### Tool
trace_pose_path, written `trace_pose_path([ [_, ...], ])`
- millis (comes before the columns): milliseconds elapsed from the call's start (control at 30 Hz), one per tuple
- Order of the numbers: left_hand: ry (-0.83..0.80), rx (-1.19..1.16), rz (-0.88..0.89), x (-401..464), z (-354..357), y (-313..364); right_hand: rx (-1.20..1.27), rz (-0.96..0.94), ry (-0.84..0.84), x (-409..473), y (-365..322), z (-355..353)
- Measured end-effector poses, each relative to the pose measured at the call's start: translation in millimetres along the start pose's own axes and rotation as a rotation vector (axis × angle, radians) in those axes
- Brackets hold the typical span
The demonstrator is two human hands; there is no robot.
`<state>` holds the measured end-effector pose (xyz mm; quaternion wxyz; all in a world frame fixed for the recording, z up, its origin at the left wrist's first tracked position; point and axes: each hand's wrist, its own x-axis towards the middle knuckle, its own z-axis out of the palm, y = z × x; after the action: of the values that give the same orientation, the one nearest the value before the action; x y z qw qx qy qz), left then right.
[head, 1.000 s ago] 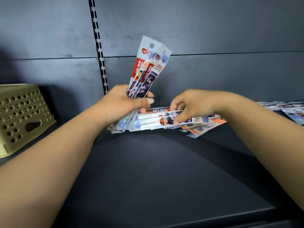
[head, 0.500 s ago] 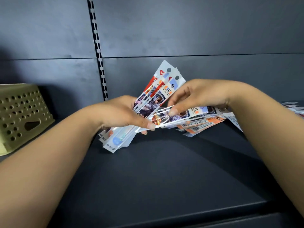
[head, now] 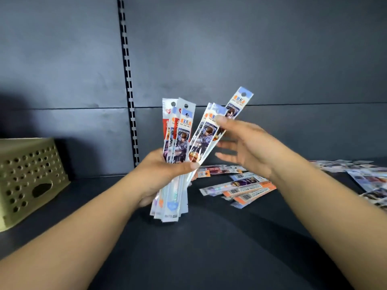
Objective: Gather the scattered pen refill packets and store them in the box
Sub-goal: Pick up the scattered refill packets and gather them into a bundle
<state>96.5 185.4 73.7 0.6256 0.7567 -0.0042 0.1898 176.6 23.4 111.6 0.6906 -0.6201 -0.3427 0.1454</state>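
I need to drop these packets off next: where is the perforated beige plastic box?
The perforated beige plastic box stands at the head view's far left on the dark shelf, against the back panel, left of the left hand.

dim, even light | soft shadows on shelf [head: 209, 248] | wide-angle edge bending | slight blur

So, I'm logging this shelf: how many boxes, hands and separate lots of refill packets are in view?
Box: 1
Hands: 2 (left hand, right hand)
Packet lots: 3 (held bunch, middle scatter, far-right scatter)
Total: 6
Single packets overlap too much to count.
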Motion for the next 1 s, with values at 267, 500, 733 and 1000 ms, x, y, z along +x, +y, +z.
trace_pose_path([
  [267, -0.022, -0.171, -0.052, -4, 12, 5, 0.000, -0.109, 0.145, 6, 5, 5],
  [500, 0.135, -0.376, 0.178, 4, -11, 19, -0.056, -0.157, 0.193, 4, -7, -5],
  [733, -0.170, -0.033, 0.097, -4, 8, 4, -0.073, 0.054, -0.009, 3, 14, 19],
  [1000, -0.135, -0.170, 0.025, 0, -2, -1, 0.058, 0.065, -0.148, -1, 9, 18],
])
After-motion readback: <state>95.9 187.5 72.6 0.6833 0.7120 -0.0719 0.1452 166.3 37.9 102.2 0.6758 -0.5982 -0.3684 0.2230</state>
